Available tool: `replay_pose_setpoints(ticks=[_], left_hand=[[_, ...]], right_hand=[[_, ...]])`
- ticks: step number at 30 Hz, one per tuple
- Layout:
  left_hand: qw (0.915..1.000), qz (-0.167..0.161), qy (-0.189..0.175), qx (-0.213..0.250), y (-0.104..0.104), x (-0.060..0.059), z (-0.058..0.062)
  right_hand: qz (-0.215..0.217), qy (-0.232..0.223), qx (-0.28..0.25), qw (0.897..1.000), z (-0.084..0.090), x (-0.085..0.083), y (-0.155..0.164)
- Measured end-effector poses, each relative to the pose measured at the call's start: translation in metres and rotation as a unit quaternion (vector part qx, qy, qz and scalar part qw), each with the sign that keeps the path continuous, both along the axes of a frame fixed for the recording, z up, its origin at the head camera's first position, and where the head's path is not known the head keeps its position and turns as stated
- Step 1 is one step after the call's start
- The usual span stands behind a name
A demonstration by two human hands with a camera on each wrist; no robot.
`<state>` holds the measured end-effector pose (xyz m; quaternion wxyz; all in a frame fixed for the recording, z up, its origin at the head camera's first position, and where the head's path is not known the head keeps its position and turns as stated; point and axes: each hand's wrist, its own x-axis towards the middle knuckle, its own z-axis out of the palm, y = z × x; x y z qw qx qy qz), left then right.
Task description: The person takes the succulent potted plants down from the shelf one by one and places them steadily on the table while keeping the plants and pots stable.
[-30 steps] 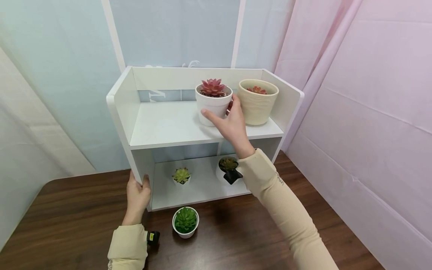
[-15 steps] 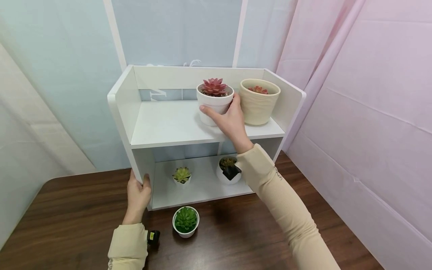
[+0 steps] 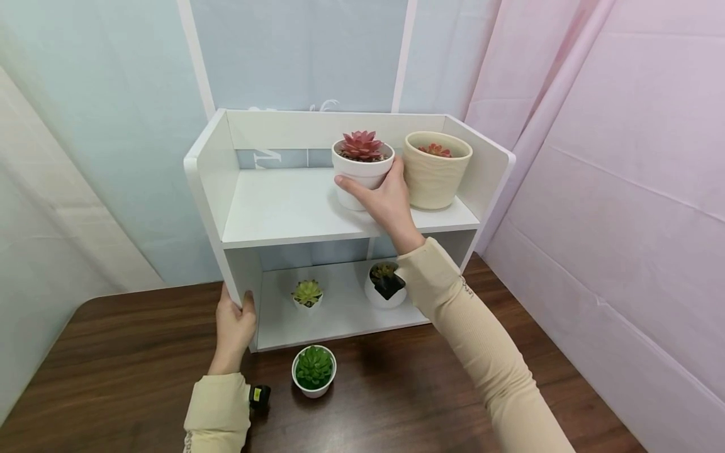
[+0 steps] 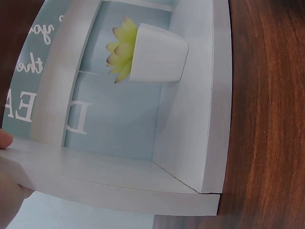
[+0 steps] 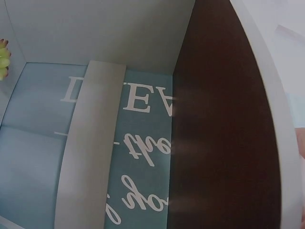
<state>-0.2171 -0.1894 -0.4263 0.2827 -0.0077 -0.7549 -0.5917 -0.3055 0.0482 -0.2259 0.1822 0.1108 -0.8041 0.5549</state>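
My right hand (image 3: 392, 202) grips a white flowerpot (image 3: 355, 170) holding a red succulent (image 3: 362, 146), upright on the upper board of a white two-tier shelf (image 3: 283, 207). Its thumb lies across the pot's front and the fingers go round the right side. Close on the right stands a cream ribbed pot (image 3: 437, 182) with a small red succulent inside. Low on the shelf's left side panel (image 3: 211, 195), my left hand (image 3: 235, 328) holds the edge, thumb on the inner side. In the left wrist view that hand (image 4: 10, 191) shows only partly at the frame's edge.
A small white pot (image 4: 159, 53) with a yellow-green succulent and a round white pot (image 3: 379, 297) with a dark succulent stand on the lower board. On the brown wooden table (image 3: 124, 352), a green succulent (image 3: 314, 368) in a white pot sits before the shelf. Curtains (image 3: 306, 56) hang behind.
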Motion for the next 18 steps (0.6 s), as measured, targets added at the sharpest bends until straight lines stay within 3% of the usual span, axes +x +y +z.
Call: replay_pose_setpoints(ticks=[18], left_hand=[[0.9999,-0.006,-0.005,0.006,0.0018,-0.0006,0.0002]], right_hand=[[-0.006,-0.009,-0.006,1.000,-0.0003,-0.0013,0.0017]])
